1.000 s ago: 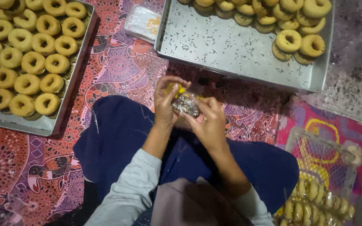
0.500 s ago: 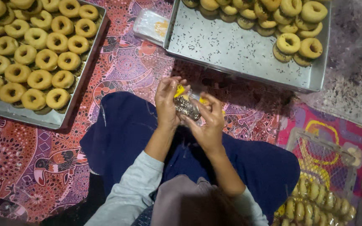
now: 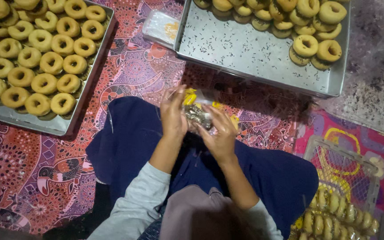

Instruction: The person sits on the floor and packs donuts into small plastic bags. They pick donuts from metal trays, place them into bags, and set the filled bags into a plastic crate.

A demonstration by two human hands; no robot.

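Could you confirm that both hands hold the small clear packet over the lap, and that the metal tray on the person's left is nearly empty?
Not quite: the head view shows the left tray packed with ring-shaped cookies. Both hands, left and right, do hold the small clear packet over the lap.

- Floor's covered by a patterned red cloth (image 3: 32,178) from what I see
- Two metal trays (image 3: 245,53) of ring cookies (image 3: 45,62) on it
- Wire basket (image 3: 347,169) bottom right

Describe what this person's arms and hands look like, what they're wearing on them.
Both arms wear light grey long sleeves pushed up near the elbows, leaving the forearms bare. The left hand and right hand are bare: no gloves, and no rings or watch visible.
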